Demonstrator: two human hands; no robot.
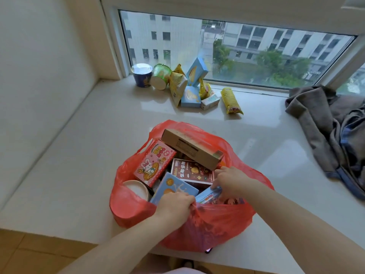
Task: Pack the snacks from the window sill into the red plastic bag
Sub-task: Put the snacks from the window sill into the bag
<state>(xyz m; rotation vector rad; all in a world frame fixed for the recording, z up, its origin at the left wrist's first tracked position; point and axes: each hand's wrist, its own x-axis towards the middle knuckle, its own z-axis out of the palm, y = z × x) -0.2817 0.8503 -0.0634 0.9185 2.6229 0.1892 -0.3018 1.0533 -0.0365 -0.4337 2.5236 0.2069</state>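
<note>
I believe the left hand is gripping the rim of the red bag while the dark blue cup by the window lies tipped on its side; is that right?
Not quite: in the head view the dark blue cup stands upright; the green cup beside it is tipped. The left hand does grip the red bag rim.

My red plastic bag (197,224) is sitting open on the window sill (98,155), already bulging with boxes. More snacks (189,86) are still lying piled against the glass: cups, blue boxes, yellow packets.
</note>
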